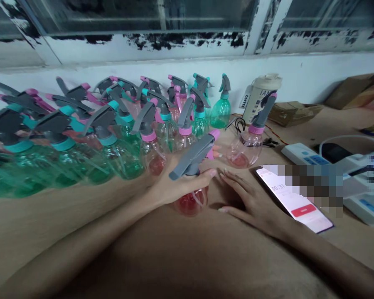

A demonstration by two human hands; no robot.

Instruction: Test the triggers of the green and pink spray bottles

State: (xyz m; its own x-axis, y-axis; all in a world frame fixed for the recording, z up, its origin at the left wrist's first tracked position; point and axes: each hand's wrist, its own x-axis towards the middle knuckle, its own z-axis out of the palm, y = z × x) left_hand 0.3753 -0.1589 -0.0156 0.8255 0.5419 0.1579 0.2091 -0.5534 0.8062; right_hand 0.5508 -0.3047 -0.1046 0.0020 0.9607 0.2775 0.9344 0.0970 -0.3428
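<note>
"What do we start with?"

"The table (43, 216), the widest thing we see here. With the held bottle (191, 203) as our clock's centre, a crowd of spray bottles (106, 137), green and pink, runs from nine o'clock round to nearly one."

"And the next size down?"

"We have an opened cardboard box (291, 114) at two, a white power strip (299, 153) between two and three, and a pale lidded cup (258, 97) past one. A lone pink spray bottle (244, 149) stands in front of the cup, at two."

"Our hands?"

"The left hand (171, 189) comes in from eight; the right hand (249, 199) is at three, just beside the held bottle. Beyond it, also at three, we see a lit phone (294, 199)."

"And the fingers?"

"The left ones grip the held bottle, wrapped around it below its grey spray head. The right ones are spread, holding nothing and pointing towards ten; we can't tell whether they touch the table."
</note>
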